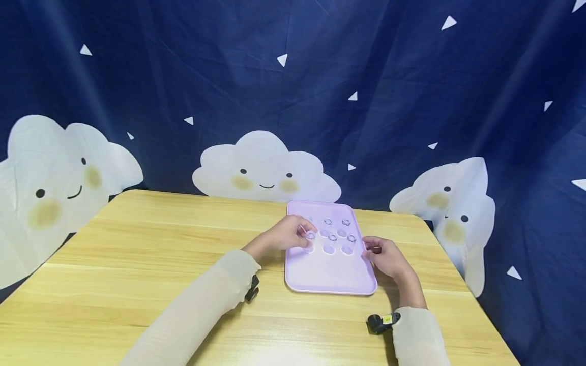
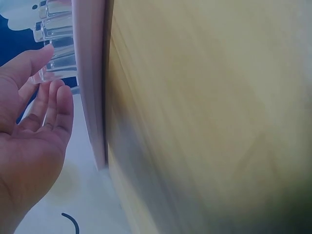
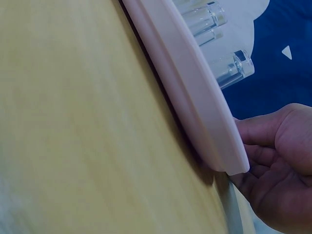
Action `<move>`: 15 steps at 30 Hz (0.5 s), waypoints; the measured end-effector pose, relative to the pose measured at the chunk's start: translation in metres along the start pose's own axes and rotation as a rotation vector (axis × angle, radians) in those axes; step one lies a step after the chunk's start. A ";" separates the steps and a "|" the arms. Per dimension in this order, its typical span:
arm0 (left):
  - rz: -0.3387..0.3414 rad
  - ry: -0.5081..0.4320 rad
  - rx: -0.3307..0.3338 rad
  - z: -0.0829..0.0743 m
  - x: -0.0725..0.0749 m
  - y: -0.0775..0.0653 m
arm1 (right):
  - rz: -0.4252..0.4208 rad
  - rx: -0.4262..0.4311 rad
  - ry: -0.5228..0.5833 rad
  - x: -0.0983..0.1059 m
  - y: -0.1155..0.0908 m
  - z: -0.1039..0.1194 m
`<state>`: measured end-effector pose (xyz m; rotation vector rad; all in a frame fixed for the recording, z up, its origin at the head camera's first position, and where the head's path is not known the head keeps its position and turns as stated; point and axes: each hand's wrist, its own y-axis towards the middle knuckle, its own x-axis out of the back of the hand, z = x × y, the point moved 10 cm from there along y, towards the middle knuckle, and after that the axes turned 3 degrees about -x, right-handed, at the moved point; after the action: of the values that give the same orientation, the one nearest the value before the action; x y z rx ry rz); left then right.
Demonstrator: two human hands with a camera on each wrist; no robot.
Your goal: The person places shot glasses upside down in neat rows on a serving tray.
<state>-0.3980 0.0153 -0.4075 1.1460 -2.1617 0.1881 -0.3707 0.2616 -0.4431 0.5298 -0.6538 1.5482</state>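
Note:
A lilac tray lies on the table, bearing several small clear glasses in rows. My left hand reaches over the tray's left rim and holds a clear glass in the nearer row between thumb and fingers. In the left wrist view, the thumb of the left hand lies on one side of that glass, the fingers on the other. My right hand grips the tray's right rim. The right wrist view shows the right hand at the tray edge, its fingertips partly hidden.
The wooden table extends to the left, front and right of the tray. Behind it hangs a dark blue curtain with white clouds. The tray's far edge is close to the table's back edge.

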 end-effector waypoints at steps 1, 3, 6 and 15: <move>0.002 -0.002 -0.002 0.000 0.000 0.000 | 0.000 0.002 0.000 0.000 0.000 0.000; 0.006 -0.001 0.003 0.001 -0.001 0.000 | -0.001 0.004 0.001 0.000 0.000 0.000; 0.007 -0.003 0.012 0.003 -0.001 -0.001 | 0.002 0.009 -0.002 -0.002 0.001 0.002; -0.022 0.010 0.035 0.008 0.007 -0.008 | 0.015 0.017 -0.006 -0.006 0.006 0.005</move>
<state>-0.3985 0.0026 -0.4103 1.1859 -2.1441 0.2224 -0.3766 0.2530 -0.4441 0.5434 -0.6509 1.5679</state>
